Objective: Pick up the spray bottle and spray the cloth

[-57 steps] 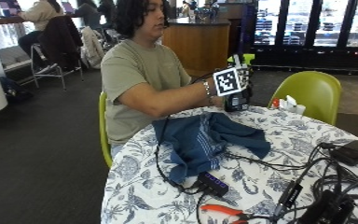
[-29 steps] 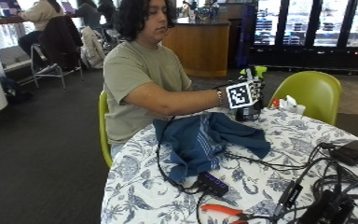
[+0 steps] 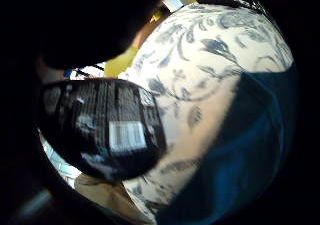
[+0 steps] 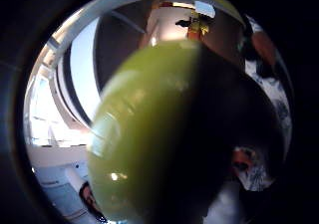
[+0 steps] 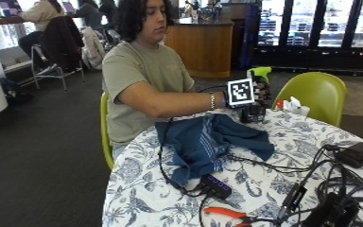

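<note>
Green at its trigger head and dark in its body, the spray bottle (image 5: 257, 94) now stands on the floral tablecloth (image 5: 307, 142) at the far side of the table with the gloved right hand (image 5: 247, 101) right up against it; a second ago that hand was held a little higher and nearer the person's chest, and it has since travelled outward and down to the bottle. The little finger side palm view is filled by the bottle's dark labelled body (image 3: 102, 127), and the thumb side palm view by the green head (image 4: 149, 134), so the palm is very close to it. The fingers are hidden behind the marker and the bottle, so it cannot be told whether they have wrapped round it. The bottle appears to rest on the table, not yet lifted. The blue cloth (image 5: 210, 142) lies crumpled just beside the bottle, towards the person. Judging from this, the reach is done and the grasp is the step in hand; lifting, aiming at the cloth and squeezing the trigger remain.
</note>
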